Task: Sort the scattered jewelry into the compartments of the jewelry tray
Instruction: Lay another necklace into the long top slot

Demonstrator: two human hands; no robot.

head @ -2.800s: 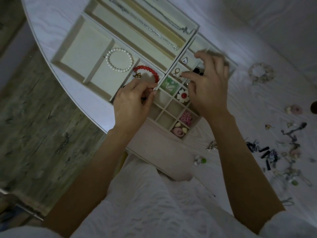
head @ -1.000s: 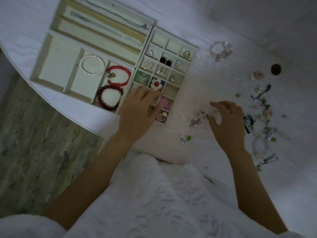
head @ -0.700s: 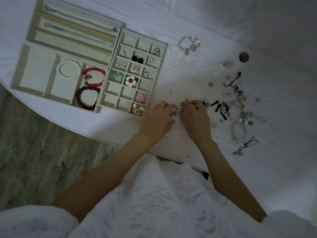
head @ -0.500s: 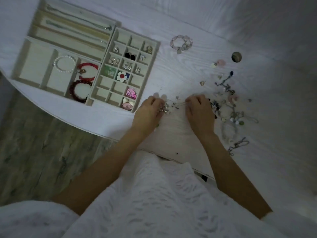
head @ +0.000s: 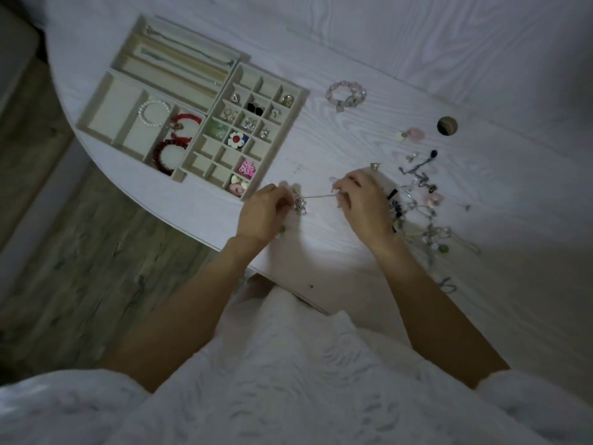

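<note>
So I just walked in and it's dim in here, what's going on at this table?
A person is sorting jewelry. The left hand pinches a silvery beaded cluster while the right hand holds the far end of its thin chain, stretched taut between them. The beige compartmented jewelry tray already holds bracelets, earrings and charms. A tangle of loose pieces still lies on the white table.

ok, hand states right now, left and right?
Left hand: pinching the beaded end of a thin silver chain.
Right hand: pinching the chain's other end, pulled taut above the white table.
</note>
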